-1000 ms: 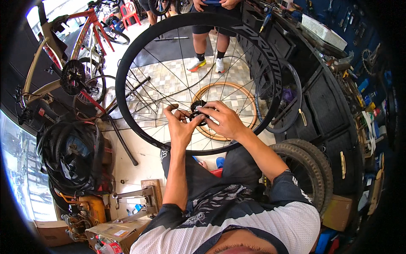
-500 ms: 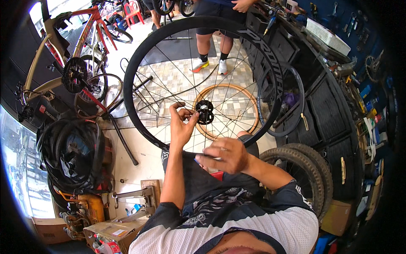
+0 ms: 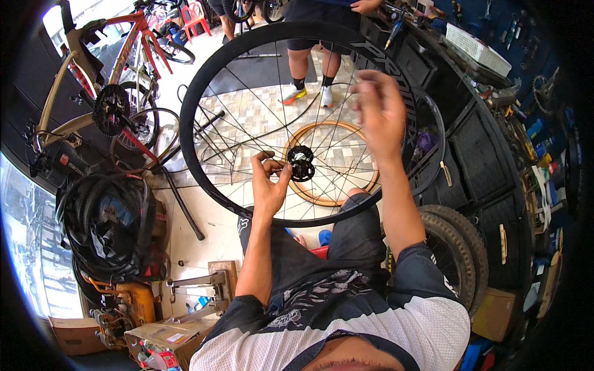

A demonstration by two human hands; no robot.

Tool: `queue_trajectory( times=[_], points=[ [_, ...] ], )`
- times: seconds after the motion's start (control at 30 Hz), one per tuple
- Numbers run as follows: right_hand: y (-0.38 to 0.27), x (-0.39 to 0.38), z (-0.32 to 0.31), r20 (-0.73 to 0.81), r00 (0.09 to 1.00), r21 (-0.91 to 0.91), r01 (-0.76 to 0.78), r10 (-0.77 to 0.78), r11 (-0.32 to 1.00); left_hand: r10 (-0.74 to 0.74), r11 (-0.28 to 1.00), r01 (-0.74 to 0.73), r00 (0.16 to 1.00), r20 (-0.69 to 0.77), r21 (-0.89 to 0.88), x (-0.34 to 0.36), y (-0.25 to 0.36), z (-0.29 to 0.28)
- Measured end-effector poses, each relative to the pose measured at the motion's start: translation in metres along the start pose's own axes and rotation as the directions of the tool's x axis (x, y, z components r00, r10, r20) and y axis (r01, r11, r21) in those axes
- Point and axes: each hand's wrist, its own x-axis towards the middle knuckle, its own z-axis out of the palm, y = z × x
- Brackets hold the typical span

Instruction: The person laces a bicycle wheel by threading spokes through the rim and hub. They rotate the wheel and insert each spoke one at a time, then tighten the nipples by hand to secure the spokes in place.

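Note:
A black deep-rimmed bicycle wheel (image 3: 192, 123) lies tilted in front of me, its lower rim over my thighs. Thin dark spokes run to a black hub (image 3: 301, 163) at the middle. My left hand (image 3: 270, 187) is at the hub's left side, thumb and fingertips pinched against its edge. Raised over the wheel's right side, my right hand (image 3: 380, 111) is smeared by motion. Its fingers are too blurred to read, and whether it touches the rim cannot be made out. Through the spokes a tan-edged ring (image 3: 331, 202) shows on the floor.
Another person's legs (image 3: 298, 65) stand beyond the wheel. Bicycles (image 3: 111, 108) and a heap of black tubes (image 3: 102, 216) are on the left, above an orange machine (image 3: 133, 303). Black drawers (image 3: 473, 139), a white basket (image 3: 476, 49) and knobby tyres (image 3: 467, 247) line the right.
My right hand has swung up from the wheel's near edge to above its right side. The left hand stays at the hub, and the wheel has barely shifted.

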Motion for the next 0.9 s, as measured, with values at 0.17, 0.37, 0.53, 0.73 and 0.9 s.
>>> queue_trajectory(
  times=[0.17, 0.37, 0.53, 0.73, 0.9],
  points=[
    [0.049, -0.036, 0.040, 0.419, 0.890, -0.026, -0.188, 0.182, 0.982, 0.012, 1.000, -0.012, 1.000, -0.018, 0.019, -0.011, -0.001, -0.001],
    [0.031, -0.058, 0.047, 0.472, 0.869, -0.079, -0.128, 0.150, 0.989, 0.099, 0.820, -0.078, 0.995, -0.006, 0.567, -0.022, 0.059, -0.027],
    [0.021, -0.066, 0.045, 0.441, 0.889, -0.113, -0.085, 0.126, 0.990, 0.100, 0.961, -0.164, 0.957, -0.271, -0.224, 0.021, 0.133, -0.026],
    [0.004, -0.075, 0.049, 0.350, 0.937, -0.107, 0.031, 0.008, 0.994, -0.101, 0.813, -0.042, 0.972, -0.211, -0.581, 0.124, 0.113, -0.013],
    [0.004, -0.079, 0.049, 0.361, 0.927, -0.188, 0.177, -0.100, 0.966, 0.131, 0.647, -0.114, 0.991, -0.037, -0.754, 0.150, 0.113, -0.018]
  ],
)
